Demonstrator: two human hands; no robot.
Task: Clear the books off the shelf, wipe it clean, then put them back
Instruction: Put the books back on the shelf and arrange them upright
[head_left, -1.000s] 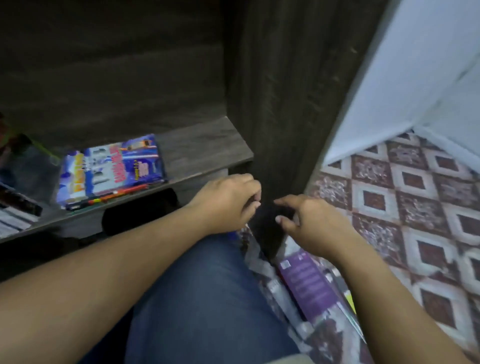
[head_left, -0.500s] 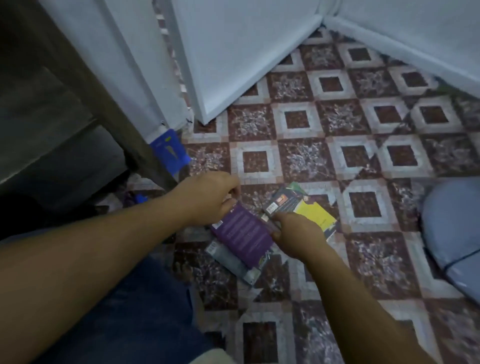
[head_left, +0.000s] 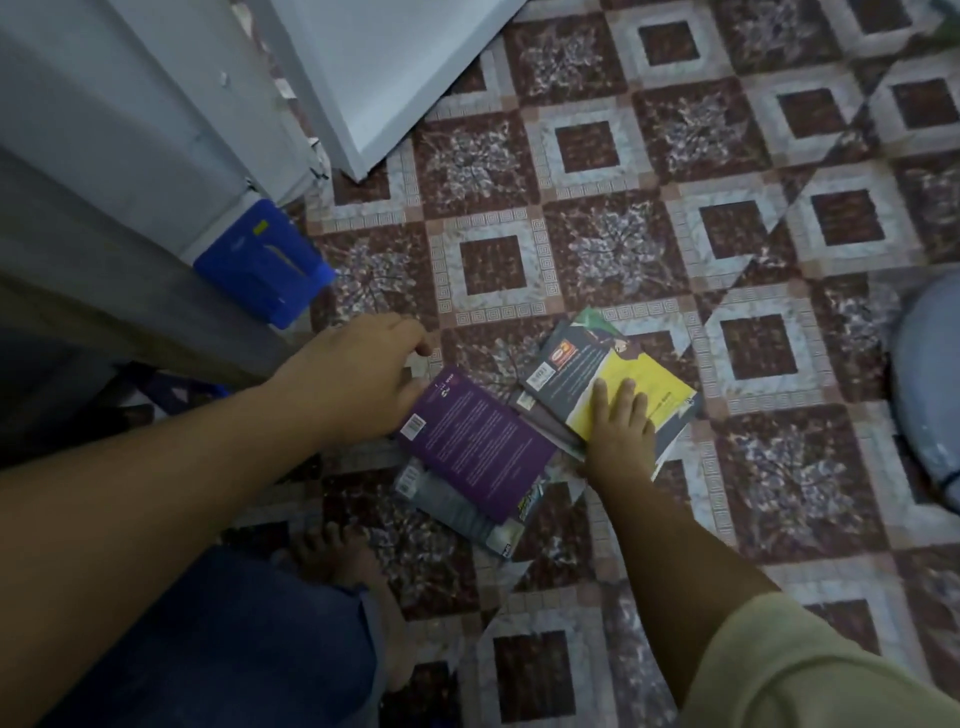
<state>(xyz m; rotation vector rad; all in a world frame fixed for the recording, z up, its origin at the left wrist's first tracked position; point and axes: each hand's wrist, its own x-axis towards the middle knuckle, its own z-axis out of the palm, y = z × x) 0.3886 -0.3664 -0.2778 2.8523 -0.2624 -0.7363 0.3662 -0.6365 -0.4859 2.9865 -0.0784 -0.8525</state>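
The straight, slightly spread fingers (head_left: 600, 397) of the right hand (head_left: 621, 431) are lying flat on the cover of a yellow-and-dark-grey paperback book (head_left: 571, 364), pressing down on it. The left hand (head_left: 358, 376) is resting against the upper corner of a purple paperback book (head_left: 478, 447). Its fingers (head_left: 415, 338) are reaching past that corner, and I cannot tell whether they are gripping it.

Both books are lying just beside each other on the maroon-and-white patterned tile floor (head_left: 753, 234). A grey book (head_left: 457, 512) is showing from under the purple one. A green-edged book (head_left: 592, 318) is poking out from under the yellow one. That is making four books countable, with further edges between them too blurred to separate.

One blue plastic object (head_left: 260, 260) is sitting near the wall at upper left. One bare foot (head_left: 337, 561) is showing below the left forearm.
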